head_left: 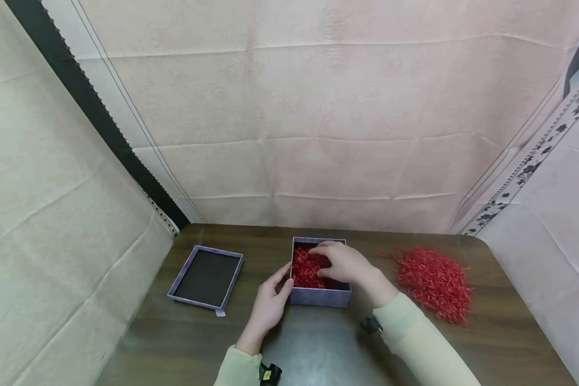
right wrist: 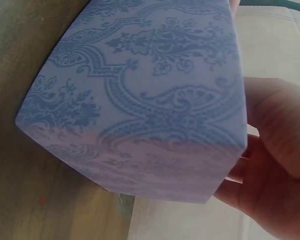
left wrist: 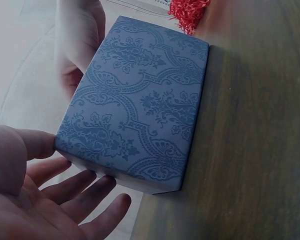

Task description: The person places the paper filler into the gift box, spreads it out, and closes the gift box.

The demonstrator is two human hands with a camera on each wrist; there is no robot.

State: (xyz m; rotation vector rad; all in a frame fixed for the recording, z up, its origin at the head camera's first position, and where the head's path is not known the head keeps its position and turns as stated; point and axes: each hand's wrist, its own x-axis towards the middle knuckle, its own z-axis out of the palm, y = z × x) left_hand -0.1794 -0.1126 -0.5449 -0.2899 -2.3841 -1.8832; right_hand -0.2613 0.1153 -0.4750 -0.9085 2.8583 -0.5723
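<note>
An open lavender-blue box [head_left: 319, 298] with a damask pattern stands on the brown table, red shredded paper [head_left: 305, 271] inside it. My left hand [head_left: 268, 303] is at the box's left side, fingers extended along the wall and thumb at the near left corner. Over the box's right part, my right hand [head_left: 343, 264] reaches inside, its bent fingers and thumb spread apart at the shreds. From the right wrist view, the box wall [right wrist: 155, 90] hides those fingertips. In the left wrist view, the patterned box front [left wrist: 135, 100] is seen close, beside the left fingers [left wrist: 105, 215].
Left of the box lies its lid [head_left: 207, 276], dark inside up, with a small ribbon tab [head_left: 220, 313] at its near corner. A pile of red shredded paper [head_left: 436, 284] sits on the table's right side. Pale cloth hangs [head_left: 318, 134] behind the table [head_left: 318, 343].
</note>
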